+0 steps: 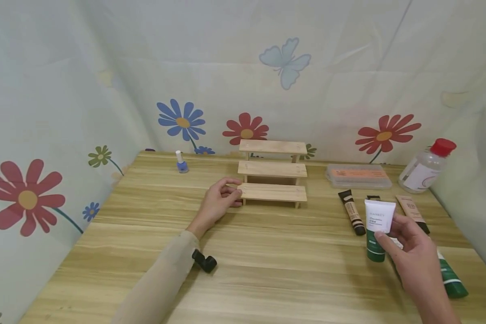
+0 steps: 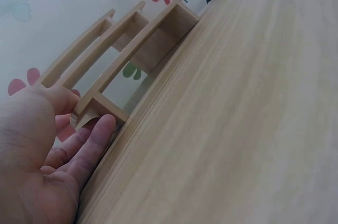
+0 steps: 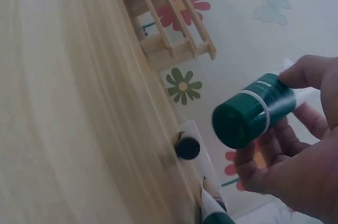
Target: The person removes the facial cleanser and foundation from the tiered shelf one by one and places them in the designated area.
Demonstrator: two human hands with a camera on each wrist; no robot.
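Note:
My left hand point(image 1: 222, 197) grips the left end of the lowest step of a three-tier wooden stand point(image 1: 272, 192). In the left wrist view, fingertips point(image 2: 107, 123) reach under that step's end while the thumb lies higher up against the stand. Over the right of the table, my right hand point(image 1: 415, 252) pinches a white and green cosmetic tube point(image 1: 380, 217) between thumb and fingers. The tube is upright, green cap point(image 3: 231, 124) down, raised above the table in the right wrist view. Below and behind it lie other tubes, partly hidden by the hand.
A blue nail polish bottle point(image 1: 182, 164) stands at the back left. Right of the stand are a flat clear plastic case point(image 1: 358, 176), a red-capped bottle point(image 1: 423, 168), a dark brown tube point(image 1: 352, 212), a beige tube point(image 1: 413, 211) and another green tube point(image 1: 451, 276). Flowered cloth walls surround the table.

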